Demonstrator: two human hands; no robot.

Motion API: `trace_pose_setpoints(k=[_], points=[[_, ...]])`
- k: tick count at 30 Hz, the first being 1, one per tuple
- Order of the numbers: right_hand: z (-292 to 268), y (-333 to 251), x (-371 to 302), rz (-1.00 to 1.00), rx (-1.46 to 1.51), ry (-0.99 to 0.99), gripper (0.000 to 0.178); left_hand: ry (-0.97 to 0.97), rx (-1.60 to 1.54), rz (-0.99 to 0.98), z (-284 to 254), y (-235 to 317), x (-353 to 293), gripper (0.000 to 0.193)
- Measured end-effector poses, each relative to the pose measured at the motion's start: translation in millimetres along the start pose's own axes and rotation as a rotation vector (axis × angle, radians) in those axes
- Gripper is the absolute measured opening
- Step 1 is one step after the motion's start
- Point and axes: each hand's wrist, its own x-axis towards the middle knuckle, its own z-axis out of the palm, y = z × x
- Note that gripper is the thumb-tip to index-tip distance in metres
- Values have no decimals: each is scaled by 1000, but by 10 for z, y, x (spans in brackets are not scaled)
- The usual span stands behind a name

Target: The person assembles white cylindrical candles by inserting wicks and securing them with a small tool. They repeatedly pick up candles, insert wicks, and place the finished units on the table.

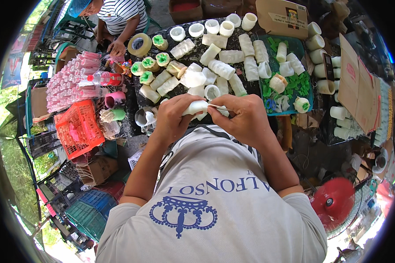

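Note:
My left hand is closed around a smooth white rounded piece, which looks like wax or soft rubber, held near my chest at the table's front edge. At the right end of this piece, my right hand pinches with thumb and fingers. A thin pale strand shows along those fingertips; whether it is joined to the white piece I cannot tell. Just beyond both hands stands a white hollow cylinder, among several textured white cylinders lying on the dark table.
Cups line the far edge, near a tape roll. A blue-green tray at right holds green scraps and blue-handled scissors. Left are pink-white bundles and an orange basket. A co-worker sits far left; a red fan stands lower right.

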Motion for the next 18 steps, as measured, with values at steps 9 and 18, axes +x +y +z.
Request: trace_pose_setpoints(k=[9, 18], points=[[74, 17, -1, -64, -163, -15, 12, -87, 157, 118, -50, 123, 43, 56], [118, 213, -10, -104, -131, -61, 8, -90, 117, 43, 29, 22, 20, 57]])
